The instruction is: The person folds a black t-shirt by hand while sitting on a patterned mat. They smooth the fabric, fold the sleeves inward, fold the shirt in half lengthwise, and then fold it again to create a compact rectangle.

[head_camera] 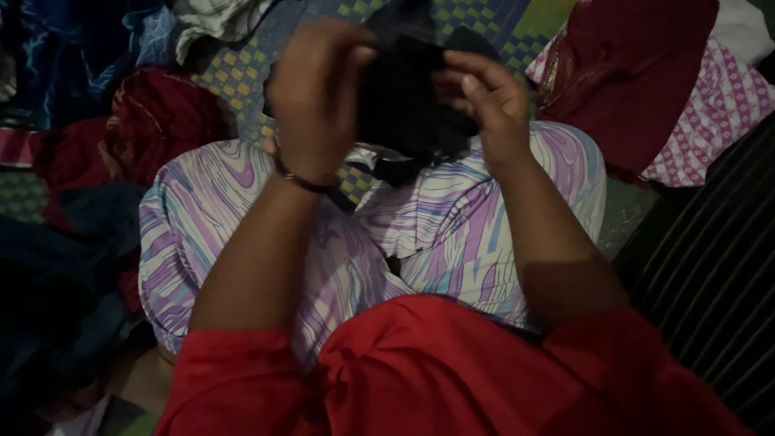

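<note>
**Head view: two hands holding a dark garment above the lap**

Head view, read from left to right. At the far left lies a heap of dark blue cloth (56, 266), with a crumpled dark red garment (157, 117) above it; both sit loose and unfolded, as though awaiting handling. Behind them a yellow-and-blue checked mat (242, 77) covers the floor and carries a white checked cloth (214, 16) at its upper edge. The person sits with knees raised, the legs covered by a garment of swirled purple, white and teal print (452, 226), which forms a working lap. The left hand (315, 97), wearing a thin dark bracelet (305, 182) at the wrist, is closed, fingers curled over the left edge of a black cloth (404, 97). The right hand (488, 105) grips the cloth's right edge, fingers (464, 77) bent over the fabric. The black cloth is thus held between both hands, raised just above the knees and near the top centre of the frame; a two-sided grip of this kind keeps the fabric taut and off the lap. Its lower part hangs toward the printed garment; whether it touches cannot be told in the dim light. The red sleeves (436, 379) fill the foreground. To the right lie a maroon garment (638, 73) over a pink-and-white patterned cloth (718, 113), and a dark striped fabric (710, 274) at the edge.
</note>
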